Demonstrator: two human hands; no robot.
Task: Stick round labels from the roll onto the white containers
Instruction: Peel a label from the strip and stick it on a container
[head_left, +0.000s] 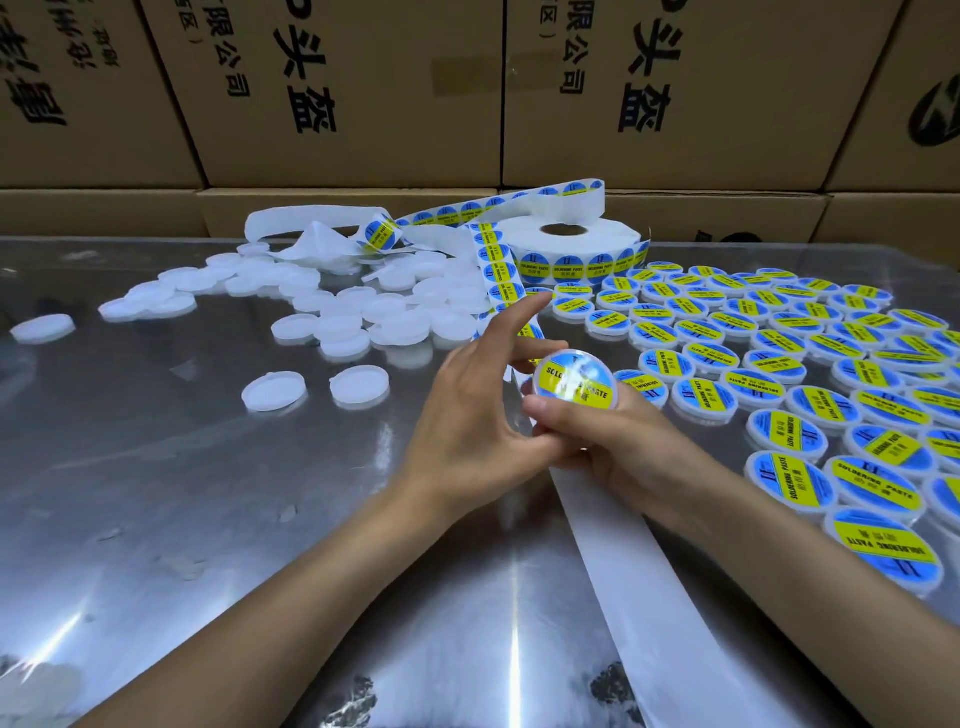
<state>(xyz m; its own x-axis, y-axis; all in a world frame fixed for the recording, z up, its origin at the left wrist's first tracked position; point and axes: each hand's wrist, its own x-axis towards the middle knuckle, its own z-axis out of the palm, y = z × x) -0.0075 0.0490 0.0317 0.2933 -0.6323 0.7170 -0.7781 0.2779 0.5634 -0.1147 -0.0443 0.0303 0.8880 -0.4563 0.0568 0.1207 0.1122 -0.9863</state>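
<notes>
While lying on the reflective table, far left: one lone unlabelled white container, apart from the rest. Further right, a loose heap of plain white containers, some overlapping, with two more set nearer the edge. Behind the heap, crumpled spent backing paper. At centre, left hand: index finger stretched up and forward, thumb out, remaining fingers bent toward the held piece, touching its left edge. Just beside it, a container with label, blue and yellow, marked "SOLDERING PASTE", raised off the table and tilted toward the camera. Gripped from beneath and the near side by the right hand, fingers curled around the rim. Under both hands, a bare backing strip running toward the near edge. Behind, the label roll lying flat, its printed strip trailing down toward the hands. To the right, rows of labelled containers, closely packed, reaching the right border. Along the back, stacked cardboard boxes with printed characters.
</notes>
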